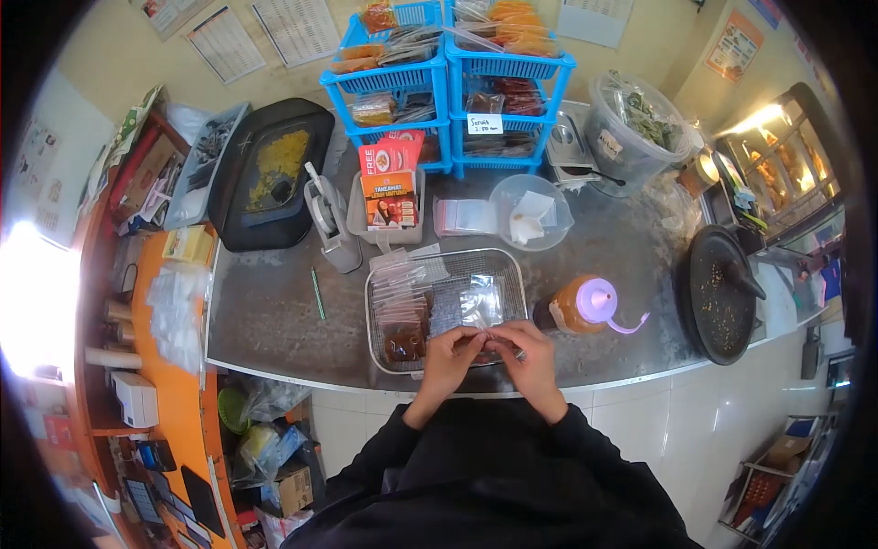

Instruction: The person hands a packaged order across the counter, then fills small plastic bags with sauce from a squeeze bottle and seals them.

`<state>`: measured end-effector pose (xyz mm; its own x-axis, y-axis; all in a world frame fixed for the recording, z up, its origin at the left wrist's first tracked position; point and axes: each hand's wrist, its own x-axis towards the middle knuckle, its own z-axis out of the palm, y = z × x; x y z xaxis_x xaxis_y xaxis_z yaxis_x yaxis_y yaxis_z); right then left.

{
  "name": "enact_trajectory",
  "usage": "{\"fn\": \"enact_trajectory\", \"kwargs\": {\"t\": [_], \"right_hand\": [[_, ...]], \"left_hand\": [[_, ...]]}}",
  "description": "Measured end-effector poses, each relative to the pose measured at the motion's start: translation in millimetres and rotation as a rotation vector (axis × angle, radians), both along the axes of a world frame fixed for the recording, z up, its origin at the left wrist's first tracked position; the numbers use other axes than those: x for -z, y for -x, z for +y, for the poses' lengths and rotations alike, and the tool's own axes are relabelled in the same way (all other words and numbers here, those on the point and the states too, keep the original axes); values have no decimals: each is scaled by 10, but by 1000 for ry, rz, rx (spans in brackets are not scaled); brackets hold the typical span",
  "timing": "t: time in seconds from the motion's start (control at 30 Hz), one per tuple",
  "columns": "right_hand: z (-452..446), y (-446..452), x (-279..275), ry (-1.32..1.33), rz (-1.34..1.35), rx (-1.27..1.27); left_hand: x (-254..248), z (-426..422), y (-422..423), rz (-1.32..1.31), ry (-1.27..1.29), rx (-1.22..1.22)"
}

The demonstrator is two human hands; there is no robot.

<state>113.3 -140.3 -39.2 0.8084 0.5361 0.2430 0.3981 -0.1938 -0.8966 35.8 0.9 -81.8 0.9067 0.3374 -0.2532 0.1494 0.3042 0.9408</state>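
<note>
Both hands meet over the front edge of a wire mesh basket [516, 274]. My left hand [448, 362] and my right hand [530, 364] pinch the edge of a small clear plastic bag [481, 300] between thumbs and fingers. The bag lies toward the basket's right side and looks shiny. In the basket's left half, filled sachets with dark brown contents [403, 340] stand in a row, their clear tops pointing away from me. To the right of the basket is a squeeze bottle [585, 305] with a lilac cap and orange-brown contents.
Behind the basket are a clear round bowl [554, 235], a stack of flat bags [465, 218], a tape dispenser [331, 224] and blue racks [505, 66]. A green pencil [317, 293] lies left. A stone mortar [717, 302] sits right, a black tray [240, 229] back left.
</note>
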Motion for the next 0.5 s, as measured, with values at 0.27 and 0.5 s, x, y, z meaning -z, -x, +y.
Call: {"fn": "enact_trajectory", "kwargs": {"t": [0.27,0.5], "right_hand": [[-35,-79,-121,69,366,-125],[9,-74,-126,113,174,-71]], "left_hand": [[-137,226,-7,30,-75,218],[-252,96,-24,-99,-508,149]]}}
